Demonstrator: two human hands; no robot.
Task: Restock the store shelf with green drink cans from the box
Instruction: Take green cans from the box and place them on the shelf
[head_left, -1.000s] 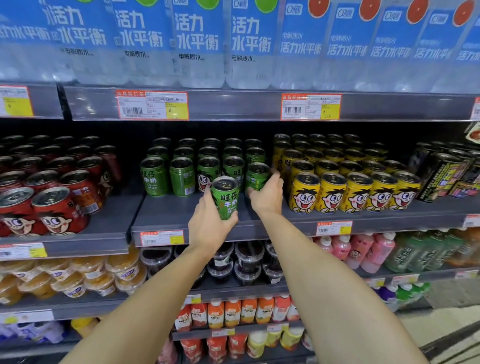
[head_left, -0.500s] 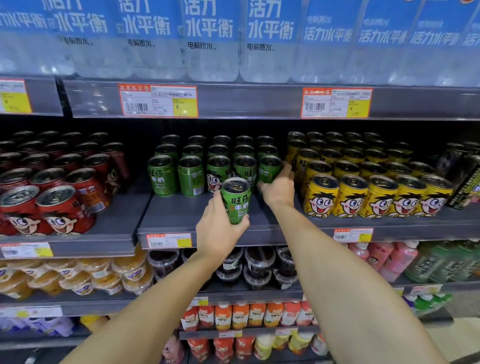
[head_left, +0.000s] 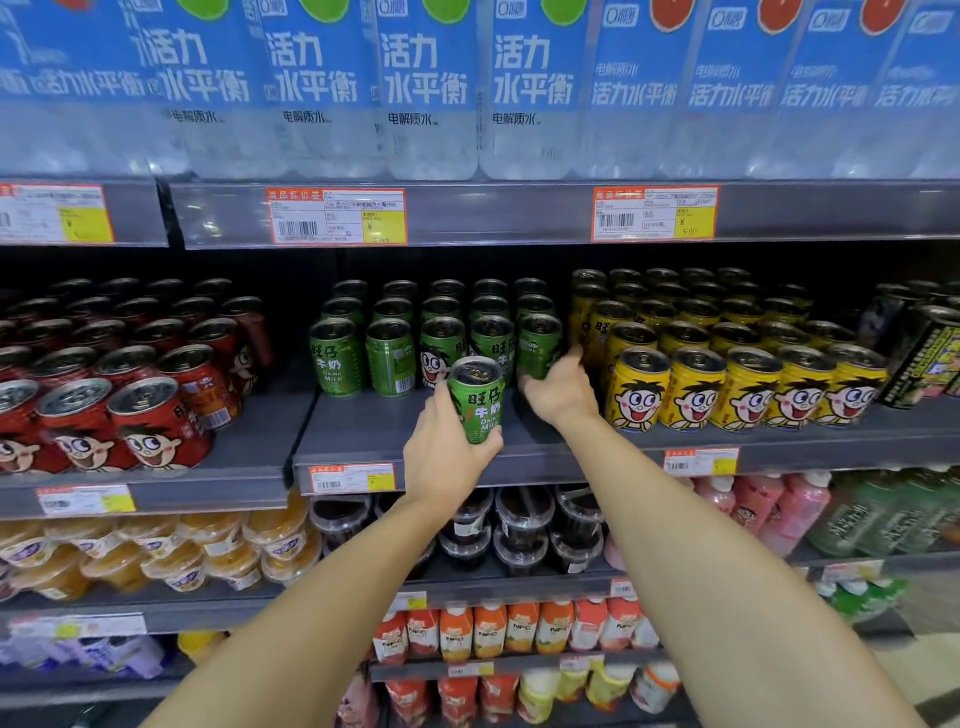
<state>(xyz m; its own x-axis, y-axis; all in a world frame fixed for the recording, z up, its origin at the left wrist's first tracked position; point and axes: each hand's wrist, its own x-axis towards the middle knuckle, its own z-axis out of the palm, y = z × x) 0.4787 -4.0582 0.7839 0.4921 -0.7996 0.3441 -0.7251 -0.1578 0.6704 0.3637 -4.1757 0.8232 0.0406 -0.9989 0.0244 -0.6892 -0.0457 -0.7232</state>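
green can in hand at the shelf front

left hand (head_left: 447, 457) grips a green can (head_left: 475, 397) from below and behind, fingers curled round its lower half, thumb along its left side. the can is upright, tilted slightly, held over the bare front strip of the grey shelf (head_left: 363, 431), just in front of the green cans on the shelf (head_left: 436, 332), which stand in rows running back into the dark. right hand (head_left: 558, 389) reaches to the rightmost front can of those rows; its thumb points up beside that can, while its fingers are hidden behind it, so whether they hold it cannot be told. red cans (head_left: 130, 410) stand to the left on a neighbouring shelf, yellow cans (head_left: 727, 379) just beside the right hand. large water bottles (head_left: 426, 88) fill the shelf above.
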